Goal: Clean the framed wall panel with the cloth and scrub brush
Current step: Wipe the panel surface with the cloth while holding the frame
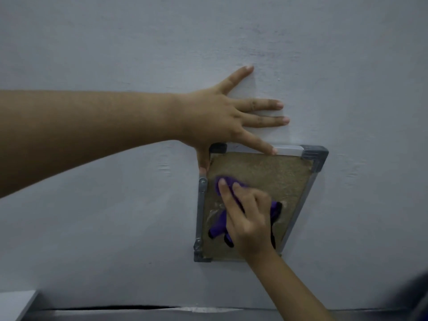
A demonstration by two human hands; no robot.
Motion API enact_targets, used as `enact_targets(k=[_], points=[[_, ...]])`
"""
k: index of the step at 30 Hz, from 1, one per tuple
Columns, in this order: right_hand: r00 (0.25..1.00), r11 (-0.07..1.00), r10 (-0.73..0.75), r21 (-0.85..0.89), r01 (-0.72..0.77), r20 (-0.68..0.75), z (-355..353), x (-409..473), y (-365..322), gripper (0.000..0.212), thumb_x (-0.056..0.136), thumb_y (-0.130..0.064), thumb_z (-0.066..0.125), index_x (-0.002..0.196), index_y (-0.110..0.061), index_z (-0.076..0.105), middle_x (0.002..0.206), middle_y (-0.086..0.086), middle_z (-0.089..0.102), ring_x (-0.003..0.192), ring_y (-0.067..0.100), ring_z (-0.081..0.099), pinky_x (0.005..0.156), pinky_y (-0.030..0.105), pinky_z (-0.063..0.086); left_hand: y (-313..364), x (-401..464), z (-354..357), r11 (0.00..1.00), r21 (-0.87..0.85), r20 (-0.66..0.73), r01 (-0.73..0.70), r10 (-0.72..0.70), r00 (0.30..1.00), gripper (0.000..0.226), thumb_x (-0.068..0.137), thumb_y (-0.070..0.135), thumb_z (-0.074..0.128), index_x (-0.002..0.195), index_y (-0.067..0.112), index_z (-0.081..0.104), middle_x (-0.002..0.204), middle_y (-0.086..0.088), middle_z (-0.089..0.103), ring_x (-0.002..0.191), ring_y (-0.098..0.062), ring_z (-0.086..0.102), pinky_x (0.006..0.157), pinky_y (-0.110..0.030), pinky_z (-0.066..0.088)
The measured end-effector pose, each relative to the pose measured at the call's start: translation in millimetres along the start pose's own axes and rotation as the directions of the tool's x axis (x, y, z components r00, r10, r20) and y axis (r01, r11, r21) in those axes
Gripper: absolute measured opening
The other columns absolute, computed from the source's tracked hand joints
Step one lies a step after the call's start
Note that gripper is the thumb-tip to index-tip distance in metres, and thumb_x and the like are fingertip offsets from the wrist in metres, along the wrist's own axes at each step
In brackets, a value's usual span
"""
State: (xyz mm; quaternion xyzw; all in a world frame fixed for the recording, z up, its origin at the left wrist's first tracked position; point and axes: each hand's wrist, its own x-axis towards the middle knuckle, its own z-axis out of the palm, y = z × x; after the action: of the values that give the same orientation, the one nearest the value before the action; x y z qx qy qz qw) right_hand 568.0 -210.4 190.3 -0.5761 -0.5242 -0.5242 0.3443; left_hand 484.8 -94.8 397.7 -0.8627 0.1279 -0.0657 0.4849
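Note:
A small framed panel (282, 177) with a brown textured face and a grey metal frame hangs on the pale wall. My right hand (247, 216) presses a purple cloth (218, 224) flat against the panel's lower left area. My left hand (220, 117) is spread flat on the wall above the panel; its little finger lies across the top frame edge and its thumb rests on the upper left corner. No scrub brush is in view.
The pale grey wall (347, 66) fills most of the view. A dark ledge or gap (139, 308) runs along the bottom. A white surface corner (16, 302) shows at the lower left.

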Motion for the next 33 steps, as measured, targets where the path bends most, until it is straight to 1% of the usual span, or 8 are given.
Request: enact_targets(k=[2, 4, 9, 15, 20, 25, 27, 33], points=[[0.995, 0.998, -0.057, 0.026, 0.055, 0.087, -4, -19, -4, 0.027, 0.099, -0.005, 0.04, 0.113, -0.005, 0.062, 0.095, 0.013, 0.07, 0.084, 0.023, 0.046, 0.064, 0.036, 0.053, 0, -1, 0, 1.0, -0.005, -0.011, 0.001, -0.001, 1.0, 0.124, 0.056, 0.06, 0.077, 0.147, 0.047, -0.007, 0.157, 0.004, -0.02, 0.14, -0.02, -0.025, 0.101, -0.068, -0.016], [0.993, 0.998, -0.028, 0.052, 0.022, 0.117, -9, -26, -5, 0.029, 0.1, -0.006, 0.038, 0.112, -0.006, 0.065, 0.095, 0.012, 0.068, 0.085, 0.023, 0.047, 0.065, 0.036, 0.053, 0, -1, 0, 1.0, -0.011, -0.024, 0.004, -0.005, 1.0, 0.122, 0.058, 0.057, 0.077, 0.147, 0.047, -0.006, 0.156, 0.004, -0.021, 0.14, -0.019, -0.024, 0.102, -0.068, -0.016], [0.99, 0.993, 0.122, 0.015, -0.121, -0.07, -2, 16, 3, 0.025, 0.089, 0.002, 0.059, 0.112, -0.003, 0.067, 0.099, 0.008, 0.045, 0.083, 0.024, 0.047, 0.072, 0.034, 0.041, 0, 0, 1, 1.0, -0.01, -0.013, 0.003, -0.004, 1.0, 0.125, 0.053, 0.069, 0.072, 0.146, 0.049, -0.01, 0.155, 0.005, -0.023, 0.14, -0.019, -0.024, 0.103, -0.068, -0.014], [0.998, 0.999, -0.037, 0.016, 0.036, 0.043, -4, -8, -4, 0.025, 0.1, -0.008, 0.038, 0.116, -0.007, 0.058, 0.102, 0.008, 0.044, 0.086, 0.023, 0.046, 0.072, 0.036, 0.043, 1, -1, 1, 1.0, -0.029, -0.039, 0.0, -0.001, 0.999, 0.125, 0.052, 0.065, 0.075, 0.148, 0.048, -0.003, 0.153, 0.006, -0.022, 0.141, -0.018, -0.021, 0.103, -0.066, -0.015], [0.989, 0.992, 0.119, 0.052, -0.115, -0.088, 0, 19, 4, 0.027, 0.087, 0.001, 0.063, 0.114, -0.004, 0.066, 0.099, 0.009, 0.046, 0.082, 0.025, 0.049, 0.071, 0.037, 0.043, 0, -1, 1, 1.0, -0.027, -0.023, -0.003, 0.003, 1.0, 0.124, 0.052, 0.072, 0.07, 0.147, 0.048, -0.006, 0.155, 0.005, -0.022, 0.141, -0.018, -0.024, 0.103, -0.067, -0.014], [0.996, 0.996, -0.069, 0.063, 0.065, 0.062, 1, -3, -3, 0.025, 0.097, -0.002, 0.044, 0.115, -0.002, 0.061, 0.102, 0.012, 0.057, 0.083, 0.024, 0.047, 0.066, 0.037, 0.052, 0, -1, 1, 1.0, -0.006, -0.015, 0.006, -0.006, 1.0, 0.124, 0.054, 0.069, 0.073, 0.147, 0.048, -0.008, 0.155, 0.005, -0.023, 0.139, -0.019, -0.025, 0.102, -0.067, -0.016], [0.99, 0.992, -0.092, 0.094, 0.082, 0.108, -5, -9, -3, 0.028, 0.097, -0.001, 0.041, 0.112, -0.003, 0.065, 0.099, 0.012, 0.061, 0.084, 0.024, 0.047, 0.065, 0.038, 0.054, 0, -1, 0, 1.0, -0.005, -0.01, 0.009, -0.009, 1.0, 0.125, 0.055, 0.069, 0.073, 0.147, 0.048, -0.009, 0.153, 0.005, -0.025, 0.139, -0.019, -0.026, 0.101, -0.067, -0.016], [0.999, 0.996, 0.046, 0.074, -0.045, -0.016, 0, 20, 3, 0.024, 0.093, -0.002, 0.053, 0.114, -0.001, 0.065, 0.103, 0.009, 0.047, 0.082, 0.024, 0.046, 0.072, 0.034, 0.041, 1, 0, 1, 1.0, 0.025, -0.023, 0.013, -0.012, 1.0, 0.124, 0.057, 0.065, 0.075, 0.147, 0.048, -0.009, 0.158, 0.003, -0.019, 0.14, -0.02, -0.024, 0.103, -0.068, -0.014]])
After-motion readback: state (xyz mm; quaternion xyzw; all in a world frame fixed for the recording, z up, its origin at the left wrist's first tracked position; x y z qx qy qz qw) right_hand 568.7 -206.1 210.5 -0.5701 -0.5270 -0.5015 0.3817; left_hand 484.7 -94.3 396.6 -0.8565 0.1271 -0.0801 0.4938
